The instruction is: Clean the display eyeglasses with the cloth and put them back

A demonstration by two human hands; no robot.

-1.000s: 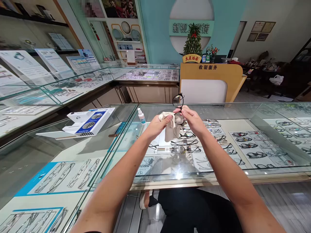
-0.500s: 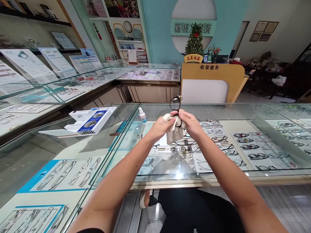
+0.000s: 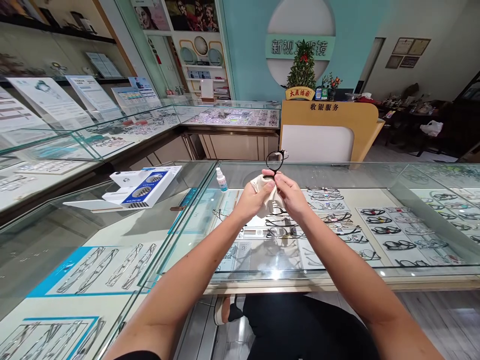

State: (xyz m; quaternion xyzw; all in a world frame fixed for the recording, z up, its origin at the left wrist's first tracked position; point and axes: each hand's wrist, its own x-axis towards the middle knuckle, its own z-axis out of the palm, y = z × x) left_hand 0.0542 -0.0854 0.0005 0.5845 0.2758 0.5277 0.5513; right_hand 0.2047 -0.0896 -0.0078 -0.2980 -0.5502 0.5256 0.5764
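You have the glasses (image 3: 275, 160) up between your two hands, above the glass-topped bench (image 3: 337, 285) and clear of it. They stand on end: the long axis runs roughly upright, so one dark-rimmed lens rises above your fingers and the other half drops down among the hands and the cloth (image 3: 275, 205).

Your right hand (image 3: 292, 196) is the nearer one to the bare part of the glasses; its thumb and fingers are pinched narrow around the frame, just below the upper lens. Your left hand (image 3: 252, 202) is closed on the cloth, with the thumb pressed along the near face and the loose end hanging below. The cloth lies to the left of your right fingers and touches them, so the lower half sits right where the two hands meet (how much of that lens the cloth wraps, I cannot tell, because cloth and fingers hide it).

To the left of your left hand, a little farther from you, a small bottle (image 3: 222, 181) stands upright on the glass. Well to its left lies an open box (image 3: 150, 189). Under the glass, in front of your right forearm, are rows of frames (image 3: 386, 230).
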